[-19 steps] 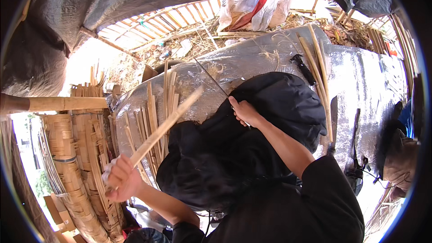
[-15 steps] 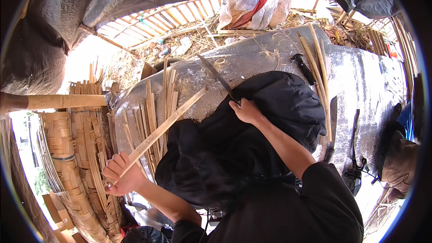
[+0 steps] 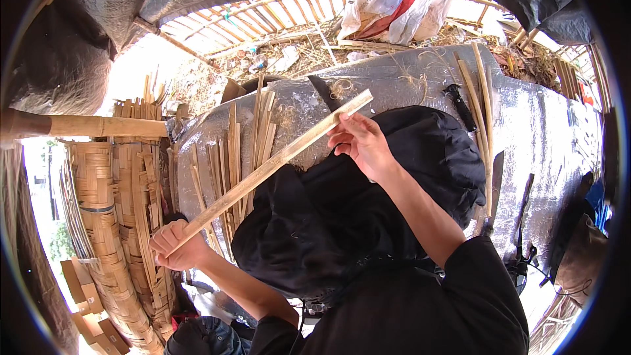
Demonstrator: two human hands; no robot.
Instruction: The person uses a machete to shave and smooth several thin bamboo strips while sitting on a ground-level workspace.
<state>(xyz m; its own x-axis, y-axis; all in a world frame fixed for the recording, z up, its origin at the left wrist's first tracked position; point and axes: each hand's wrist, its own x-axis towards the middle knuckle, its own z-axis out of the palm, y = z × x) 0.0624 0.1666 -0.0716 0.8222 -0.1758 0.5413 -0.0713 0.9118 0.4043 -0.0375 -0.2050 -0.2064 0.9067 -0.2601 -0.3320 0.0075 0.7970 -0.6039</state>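
A long, pale bamboo strip (image 3: 276,163) slants across the black cloth (image 3: 296,230) over my lap. My left hand (image 3: 179,244) is closed round its lower end. Near its upper end, the thumb and fingers of my right hand (image 3: 363,144) rest against the strip, bent as in a light grip. Beyond the strip shows the dark blade of a knife (image 3: 323,92), pointing up and left. The strip and my right hand hide the knife's handle.
Several bamboo strips (image 3: 233,158) lie left of the cloth on a silvery sheet (image 3: 539,118). More strips (image 3: 474,105) and a black-handled tool (image 3: 462,108) lie to the right. Woven bamboo (image 3: 98,223) stands at the left. A white and red sack (image 3: 394,16) sits at the back.
My right hand has left the knife's handle and moved to the strip's upper end. The strip has shifted up and right. The whole view has moved slightly.
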